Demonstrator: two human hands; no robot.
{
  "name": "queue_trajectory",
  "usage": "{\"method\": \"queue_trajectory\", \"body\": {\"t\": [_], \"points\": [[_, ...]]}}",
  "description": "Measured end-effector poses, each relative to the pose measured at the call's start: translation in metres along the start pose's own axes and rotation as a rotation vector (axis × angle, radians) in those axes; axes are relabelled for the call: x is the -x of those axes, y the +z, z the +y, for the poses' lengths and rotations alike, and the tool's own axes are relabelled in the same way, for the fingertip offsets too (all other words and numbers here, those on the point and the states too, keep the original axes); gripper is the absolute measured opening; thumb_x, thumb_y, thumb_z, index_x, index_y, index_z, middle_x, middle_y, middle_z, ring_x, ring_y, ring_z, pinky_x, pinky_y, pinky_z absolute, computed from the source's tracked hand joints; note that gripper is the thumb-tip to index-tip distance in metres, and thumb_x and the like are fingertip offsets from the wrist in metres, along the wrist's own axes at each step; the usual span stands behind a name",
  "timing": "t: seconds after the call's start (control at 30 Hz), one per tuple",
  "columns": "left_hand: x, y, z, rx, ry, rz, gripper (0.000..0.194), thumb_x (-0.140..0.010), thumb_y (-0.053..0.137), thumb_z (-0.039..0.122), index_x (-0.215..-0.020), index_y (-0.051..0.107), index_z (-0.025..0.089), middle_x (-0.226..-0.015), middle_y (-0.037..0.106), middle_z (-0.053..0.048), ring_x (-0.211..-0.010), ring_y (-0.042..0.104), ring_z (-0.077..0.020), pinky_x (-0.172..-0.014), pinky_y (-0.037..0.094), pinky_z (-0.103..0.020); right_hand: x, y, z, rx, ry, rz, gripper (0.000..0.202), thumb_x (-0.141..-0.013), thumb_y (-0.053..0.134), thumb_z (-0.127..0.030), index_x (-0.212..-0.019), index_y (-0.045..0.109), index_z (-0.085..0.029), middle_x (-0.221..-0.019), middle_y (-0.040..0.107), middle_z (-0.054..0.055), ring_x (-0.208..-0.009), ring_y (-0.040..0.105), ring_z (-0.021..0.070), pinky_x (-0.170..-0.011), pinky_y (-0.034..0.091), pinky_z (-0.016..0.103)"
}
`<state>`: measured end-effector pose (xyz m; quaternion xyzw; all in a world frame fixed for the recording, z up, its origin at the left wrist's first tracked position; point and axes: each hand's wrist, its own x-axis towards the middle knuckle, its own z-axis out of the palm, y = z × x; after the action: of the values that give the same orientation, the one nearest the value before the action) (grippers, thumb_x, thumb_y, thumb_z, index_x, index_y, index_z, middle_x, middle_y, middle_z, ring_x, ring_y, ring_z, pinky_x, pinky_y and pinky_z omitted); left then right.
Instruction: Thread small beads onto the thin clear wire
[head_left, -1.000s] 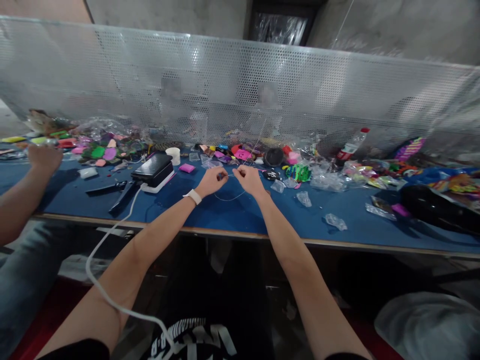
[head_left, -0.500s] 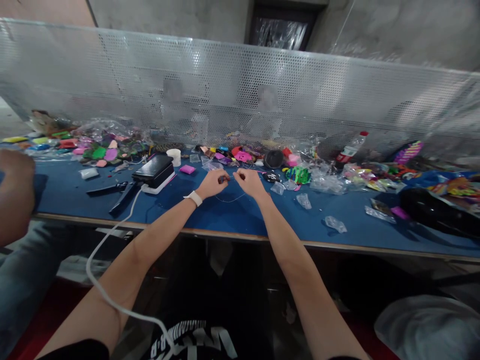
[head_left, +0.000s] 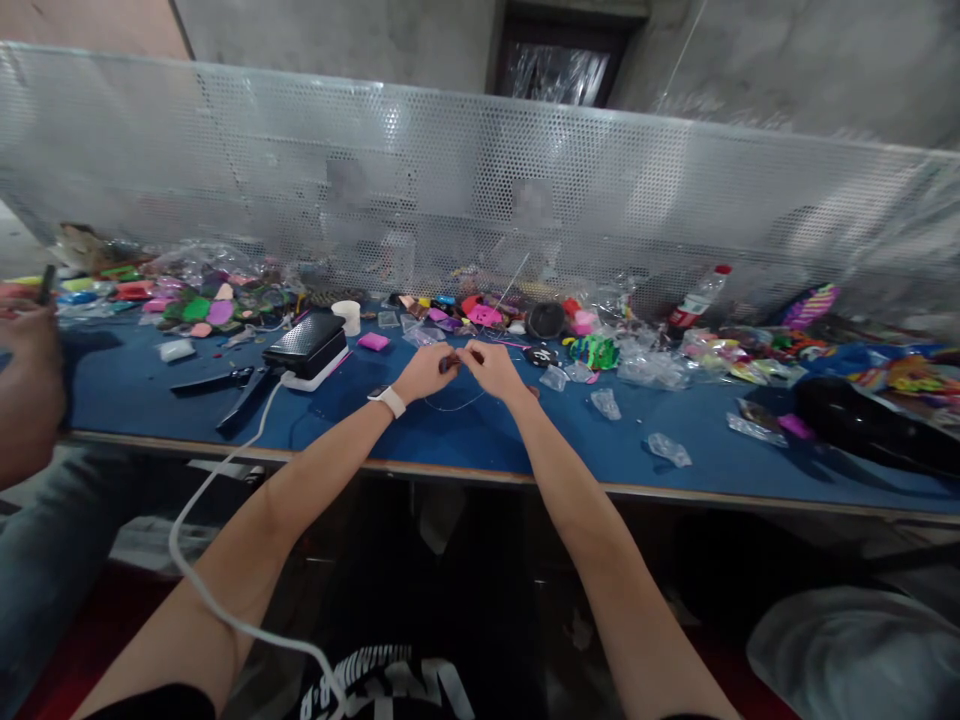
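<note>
Both hands meet above the blue table (head_left: 442, 440). My left hand (head_left: 424, 373), with a white watch band (head_left: 390, 400) at its wrist, is closed in a pinch on a small dark item too small to name. Close against it, my right hand (head_left: 495, 371) pinches with its thumb and finger on a thin thread. A loop of this thread (head_left: 457, 408) hangs below the hands, and a thin pale line (head_left: 514, 278) rises above them. Just left of the hands lies a pink packet (head_left: 373, 341).
On the left are a black box-shaped device (head_left: 306, 342) with a white cable and black-handled pliers (head_left: 244, 400). Behind lie colourful pieces, a white cup (head_left: 347, 317) and a bottle (head_left: 701, 300). Plastic bags (head_left: 670, 449) are at right; another person's hand (head_left: 30, 370) is far left.
My hands have come together, closing the small gap between them. The thin line now shows above them. The other person's hand has shifted and a dark object shows in it.
</note>
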<state>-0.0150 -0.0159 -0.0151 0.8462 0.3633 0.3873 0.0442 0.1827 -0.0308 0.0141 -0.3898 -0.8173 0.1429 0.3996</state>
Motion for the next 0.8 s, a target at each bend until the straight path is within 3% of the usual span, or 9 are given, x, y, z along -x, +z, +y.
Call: {"method": "queue_trajectory", "body": {"t": [0.1, 0.27, 0.43, 0.8], "points": [[-0.0003, 0.0006, 0.0025, 0.118, -0.041, 0.004, 0.014, -0.09, 0.063, 0.021, -0.076, 0.064, 0.018, -0.076, 0.066, -0.003, -0.07, 0.058, -0.0158, -0.072, 0.047, -0.03, 0.0, -0.0002, 0.0001, -0.011, 0.026, 0.023, 0.053, -0.105, 0.046, -0.066, -0.075, 0.055, -0.023, -0.064, 0.058, 0.001, -0.064, 0.052, 0.0186, -0.068, 0.04, 0.032], [-0.0017, 0.0022, 0.0023, 0.45, -0.257, -0.098, 0.03, -0.099, 0.054, 0.033, -0.08, 0.07, 0.017, -0.057, 0.059, 0.002, -0.051, 0.055, -0.0123, -0.056, 0.045, -0.026, 0.0005, -0.0001, 0.0013, -0.042, 0.025, -0.005, 0.049, -0.106, 0.045, -0.064, -0.08, 0.055, -0.024, -0.064, 0.056, 0.0, -0.065, 0.051, 0.0192, -0.067, 0.04, 0.031], [-0.0029, 0.0066, -0.0008, 0.628, -0.374, -0.121, 0.039, -0.1, 0.06, 0.05, -0.085, 0.071, 0.016, -0.057, 0.058, 0.002, -0.047, 0.055, -0.0113, -0.047, 0.043, -0.023, 0.0004, 0.0009, 0.0011, -0.027, 0.002, 0.016, 0.05, -0.107, 0.044, -0.063, -0.08, 0.057, -0.023, -0.069, 0.058, 0.0, -0.065, 0.051, 0.018, -0.07, 0.039, 0.032], [-0.003, 0.0059, 0.0008, 0.691, -0.403, -0.091, 0.04, -0.095, 0.068, 0.055, -0.087, 0.073, 0.016, -0.058, 0.059, 0.0, -0.05, 0.051, -0.0107, -0.049, 0.04, -0.024, 0.0001, 0.0016, 0.0055, -0.024, 0.017, 0.01, 0.051, -0.106, 0.046, -0.065, -0.082, 0.06, -0.022, -0.067, 0.059, 0.0, -0.065, 0.052, 0.0181, -0.068, 0.037, 0.031]]}}
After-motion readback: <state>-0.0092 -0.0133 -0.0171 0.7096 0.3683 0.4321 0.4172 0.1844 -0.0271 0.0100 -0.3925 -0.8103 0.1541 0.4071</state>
